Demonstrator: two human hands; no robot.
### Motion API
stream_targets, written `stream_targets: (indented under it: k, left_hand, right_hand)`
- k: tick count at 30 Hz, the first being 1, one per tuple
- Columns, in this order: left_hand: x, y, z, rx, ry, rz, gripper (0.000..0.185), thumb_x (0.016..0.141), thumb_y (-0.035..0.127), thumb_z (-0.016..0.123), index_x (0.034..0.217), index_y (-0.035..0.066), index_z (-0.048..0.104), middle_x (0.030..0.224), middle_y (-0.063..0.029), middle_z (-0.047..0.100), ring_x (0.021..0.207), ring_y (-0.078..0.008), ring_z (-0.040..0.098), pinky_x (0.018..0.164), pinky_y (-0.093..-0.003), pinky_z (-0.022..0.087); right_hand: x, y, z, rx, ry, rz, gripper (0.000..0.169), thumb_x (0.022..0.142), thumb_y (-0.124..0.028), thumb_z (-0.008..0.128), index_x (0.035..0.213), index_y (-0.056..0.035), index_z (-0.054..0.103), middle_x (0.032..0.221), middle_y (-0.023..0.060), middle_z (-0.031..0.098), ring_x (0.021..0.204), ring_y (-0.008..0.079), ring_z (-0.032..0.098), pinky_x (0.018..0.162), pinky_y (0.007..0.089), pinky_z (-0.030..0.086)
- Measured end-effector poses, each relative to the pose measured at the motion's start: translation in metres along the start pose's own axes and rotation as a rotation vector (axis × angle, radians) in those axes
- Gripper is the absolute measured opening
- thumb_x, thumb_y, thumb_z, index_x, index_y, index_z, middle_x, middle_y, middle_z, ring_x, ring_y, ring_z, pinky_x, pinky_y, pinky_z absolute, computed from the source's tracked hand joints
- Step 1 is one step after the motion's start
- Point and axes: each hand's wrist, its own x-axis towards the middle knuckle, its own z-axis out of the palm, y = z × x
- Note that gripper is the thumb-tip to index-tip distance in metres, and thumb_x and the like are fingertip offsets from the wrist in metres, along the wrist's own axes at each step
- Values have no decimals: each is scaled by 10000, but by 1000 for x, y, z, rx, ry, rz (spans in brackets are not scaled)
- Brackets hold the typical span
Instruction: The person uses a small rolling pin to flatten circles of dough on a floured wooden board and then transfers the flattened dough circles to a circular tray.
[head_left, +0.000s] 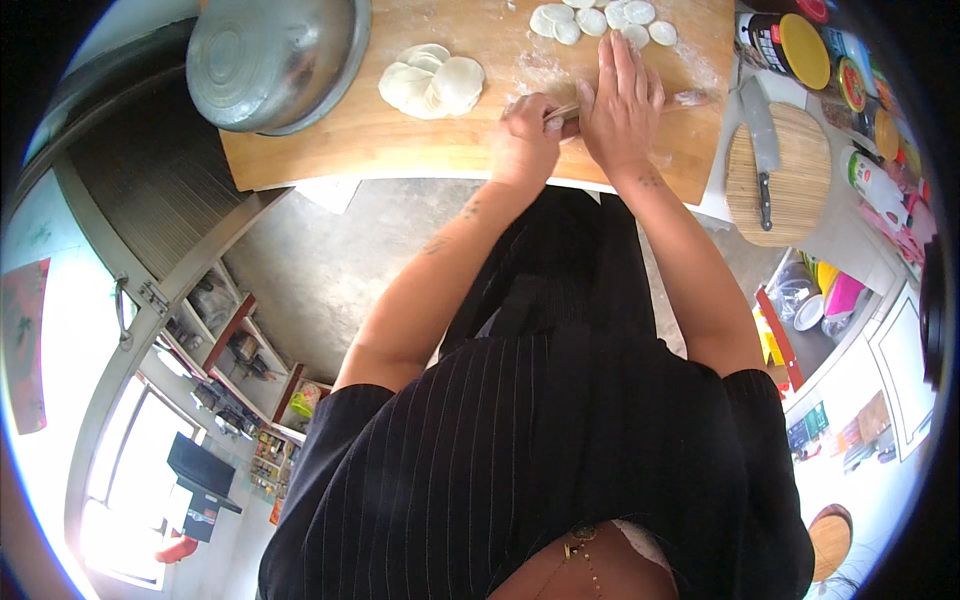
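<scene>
My left hand (526, 139) pinches the edge of a thin dough wrapper (561, 112) on the floured wooden board (315, 157). Beside it my right hand (621, 112) lies flat, fingers extended, over a wooden rolling pin (688, 98) whose end shows to the right. The palm hides much of the pin. Left of my hands is a pile of rolled dough wrappers (433, 82). Beyond my right fingertips lie several small flattened dough discs (591, 21).
A large metal bowl (274, 64) sits at the board's left. On the right, a cleaver (762, 135) rests on a round cutting board (810, 161), near jars (804, 51) and a white bottle (877, 187). Loose flour dusts the wooden board.
</scene>
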Motion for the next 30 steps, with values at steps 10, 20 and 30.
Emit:
stream_targets:
  k: [10, 20, 30]
  left_hand:
    - [9, -51, -74, 320, 203, 53, 394, 841, 151, 841, 1183, 56, 669, 1216, -179, 686, 1193, -412, 610, 1104, -549, 437]
    - [74, -67, -129, 540, -74, -261, 1029, 645, 502, 993, 1426, 43, 506, 1407, -213, 519, 1388, -430, 440, 1161, -550, 372]
    - [76, -61, -134, 543, -229, -378, 898, 686, 514, 964, 1365, 64, 587, 1398, -158, 601, 1382, -373, 528, 1086, -553, 465]
  right_hand:
    - [-79, 17, -31, -4, -205, 19, 742, 970, -384, 710, 1591, -86, 433, 1686, 68, 376, 1569, 274, 336, 1287, 528, 185]
    - [-72, 24, -54, 40, -309, -92, 846, 904, -381, 790, 1593, -74, 407, 1673, 79, 380, 1559, 281, 354, 1275, 545, 235]
    - [-72, 24, -56, 51, -317, -93, 868, 866, -295, 824, 1591, -75, 400, 1682, 89, 365, 1561, 285, 348, 1269, 552, 242]
